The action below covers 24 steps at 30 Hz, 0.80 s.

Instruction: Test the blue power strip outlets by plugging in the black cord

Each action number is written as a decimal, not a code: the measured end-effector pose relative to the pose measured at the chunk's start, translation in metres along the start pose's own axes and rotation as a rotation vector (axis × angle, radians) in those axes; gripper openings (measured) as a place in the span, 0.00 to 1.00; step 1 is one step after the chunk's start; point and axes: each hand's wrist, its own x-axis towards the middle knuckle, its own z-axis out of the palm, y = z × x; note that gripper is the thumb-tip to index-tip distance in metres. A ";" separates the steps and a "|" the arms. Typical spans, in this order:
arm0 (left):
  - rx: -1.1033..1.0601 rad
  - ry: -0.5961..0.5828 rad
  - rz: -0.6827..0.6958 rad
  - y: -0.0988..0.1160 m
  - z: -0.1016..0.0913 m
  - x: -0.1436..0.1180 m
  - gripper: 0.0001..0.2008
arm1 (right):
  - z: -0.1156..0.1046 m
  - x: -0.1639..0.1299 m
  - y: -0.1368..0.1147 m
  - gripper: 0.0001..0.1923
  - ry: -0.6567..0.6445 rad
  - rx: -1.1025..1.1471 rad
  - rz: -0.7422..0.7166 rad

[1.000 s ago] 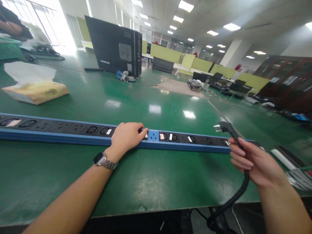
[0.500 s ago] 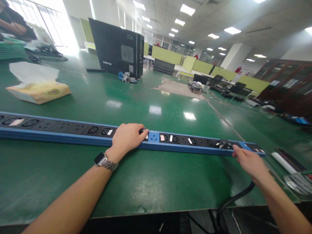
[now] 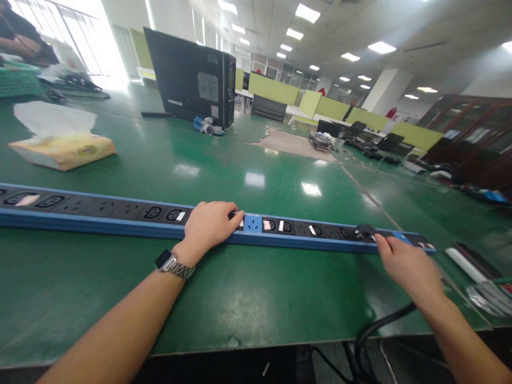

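A long blue-and-black power strip (image 3: pixel 224 238) with many sockets lies across the green table. My left hand (image 3: pixel 208 226), with a watch (image 3: pixel 174 264) on the wrist, is wrapped over the strip near its middle, just left of a blue socket (image 3: pixel 252 224). My right hand (image 3: pixel 408 266) pinches a black plug (image 3: pixel 364 231) at a socket toward the right end of the strip. The plug's prongs are hidden, so I cannot tell how far they are in. From below that hand a thick black cable (image 3: pixel 384 321) hangs over the table's front edge.
A tissue pack (image 3: pixel 76 152) lies at the left, behind the strip. Farther back stand a black computer tower (image 3: pixel 188 80) and blue-grey gloves (image 3: pixel 208 126). A person (image 3: pixel 24 40) is beside a green basket (image 3: pixel 18 80). At right lies a white roll (image 3: pixel 466 266).
My right hand has moved slightly left and tipped the plug over; its prongs showed before and now face down at the strip. My left hand has stayed in place.
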 end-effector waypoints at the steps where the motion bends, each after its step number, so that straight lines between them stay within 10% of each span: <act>1: -0.004 0.002 0.002 0.000 0.000 0.000 0.23 | -0.001 -0.001 0.001 0.34 -0.030 -0.003 -0.021; 9: 0.001 0.003 0.012 -0.001 0.002 0.000 0.23 | -0.005 -0.024 -0.006 0.34 -0.207 -0.006 -0.051; 24: 0.019 0.010 0.018 0.001 0.000 -0.001 0.23 | -0.023 0.017 -0.011 0.28 -0.330 -0.093 -0.244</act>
